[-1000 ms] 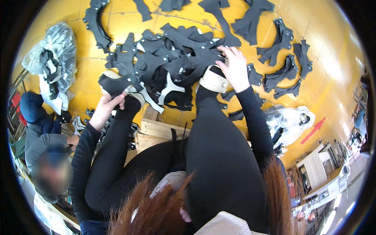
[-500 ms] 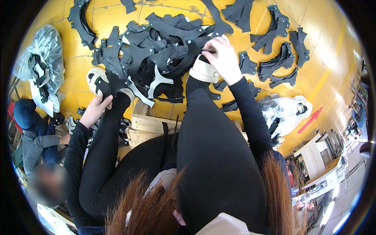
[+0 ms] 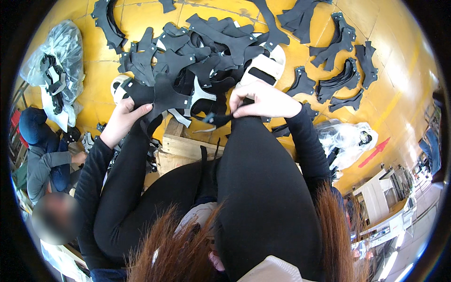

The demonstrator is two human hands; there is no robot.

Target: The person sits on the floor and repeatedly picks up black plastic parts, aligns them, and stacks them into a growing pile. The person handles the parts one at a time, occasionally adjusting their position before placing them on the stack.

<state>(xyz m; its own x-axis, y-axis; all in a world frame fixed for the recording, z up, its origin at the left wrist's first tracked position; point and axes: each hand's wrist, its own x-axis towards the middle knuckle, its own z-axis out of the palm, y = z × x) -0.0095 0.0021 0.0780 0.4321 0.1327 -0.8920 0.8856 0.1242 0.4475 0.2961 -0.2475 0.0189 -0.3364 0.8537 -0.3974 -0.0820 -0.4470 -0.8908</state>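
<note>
My left hand (image 3: 123, 121) is closed on a black shoe-upper piece (image 3: 169, 95), flat, soft-looking and branching, its thumb on top. The piece reaches right over the edge of a heap of similar black cut pieces (image 3: 211, 37). Just above my right knee, my right hand (image 3: 263, 101) pinches a narrow dark strip (image 3: 221, 119). The strip sticks out to the left, and its bluish end is smeared by motion. A white-grey piece (image 3: 202, 94) shows at the heap's near edge, between my hands.
My cream sandals (image 3: 275, 58) flank the heap. Stacked black pieces (image 3: 338, 77) lie on the yellow floor at right. Clear plastic bags (image 3: 63, 42) stand left and right (image 3: 350, 141). A wooden crate (image 3: 181, 144) is between my legs. Another person (image 3: 47, 160) crouches at left.
My right hand has come down from beside the right sandal toward my knee, with the strip now showing. The black piece in my left hand now spreads out to the right.
</note>
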